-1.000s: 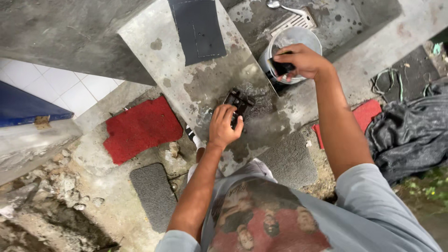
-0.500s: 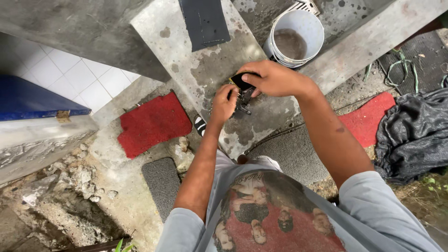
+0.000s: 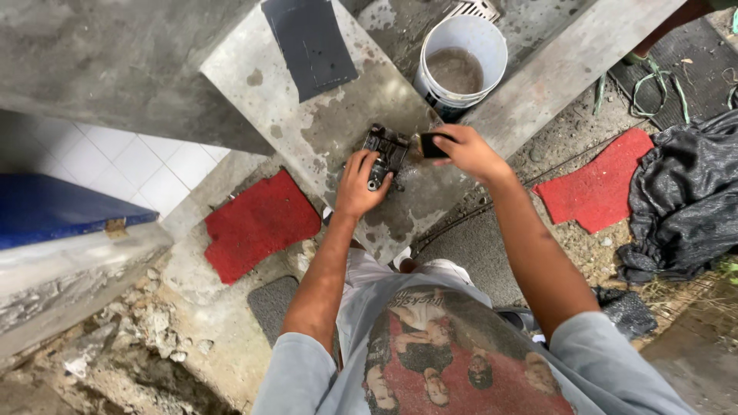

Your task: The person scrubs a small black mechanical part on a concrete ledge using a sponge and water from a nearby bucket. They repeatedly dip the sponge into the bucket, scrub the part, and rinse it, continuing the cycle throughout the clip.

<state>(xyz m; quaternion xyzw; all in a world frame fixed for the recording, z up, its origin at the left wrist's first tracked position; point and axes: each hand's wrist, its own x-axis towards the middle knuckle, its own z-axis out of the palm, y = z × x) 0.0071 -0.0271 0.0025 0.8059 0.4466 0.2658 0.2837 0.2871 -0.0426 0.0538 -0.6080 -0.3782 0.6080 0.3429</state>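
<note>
Right hand (image 3: 465, 151) has pulled slightly away from the dark metal engine part (image 3: 387, 154) since half a second ago, fingers pinching a small black pad (sandpaper, probably) (image 3: 434, 144) just beside it. Left hand (image 3: 360, 183) curls over the part's near end, pressing it onto the wet concrete slab (image 3: 269, 92), near the slab's front corner. White bucket (image 3: 463, 64) of murky water stands behind the hands. Dark abrasive sheet (image 3: 309, 42) lies at the slab's far edge. Red mat (image 3: 257, 223) on the ground, left.

A rough outdoor work yard: wet concrete slab (image 3: 307, 131), rubble (image 3: 146, 330), white bucket (image 3: 461, 65) of murky water.
</note>
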